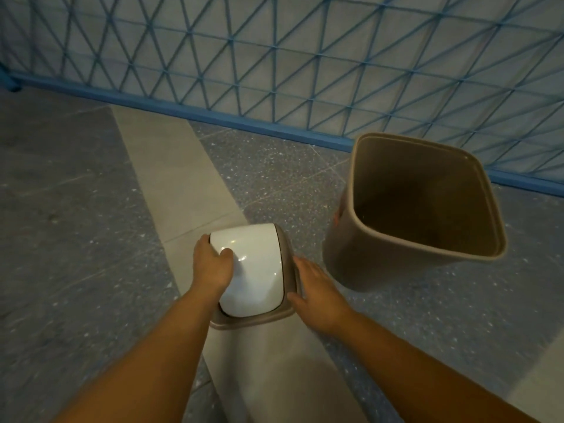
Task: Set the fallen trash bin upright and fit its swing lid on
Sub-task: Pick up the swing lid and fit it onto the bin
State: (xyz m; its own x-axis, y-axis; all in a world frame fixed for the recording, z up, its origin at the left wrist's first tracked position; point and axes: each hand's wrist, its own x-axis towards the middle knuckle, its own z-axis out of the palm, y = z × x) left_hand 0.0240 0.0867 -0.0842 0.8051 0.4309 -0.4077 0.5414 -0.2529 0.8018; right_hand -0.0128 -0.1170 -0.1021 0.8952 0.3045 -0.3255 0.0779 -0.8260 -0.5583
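The brown trash bin (351, 257) stands upright on the floor at the right, its mouth open and its inside empty. The swing lid (253, 270), a white flap in a brown frame, lies on the floor to the bin's left. My left hand (212, 264) grips the lid's left edge with the thumb pressed on the white flap. My right hand (317, 288) rests on the lid frame's right edge, fingers together and thumb at the frame's near side. Lid and bin are apart.
A blue metal lattice fence (305, 71) with a low blue rail runs across the back, just behind the bin. The floor is grey speckled stone with a pale diagonal strip (171, 166) under the lid.
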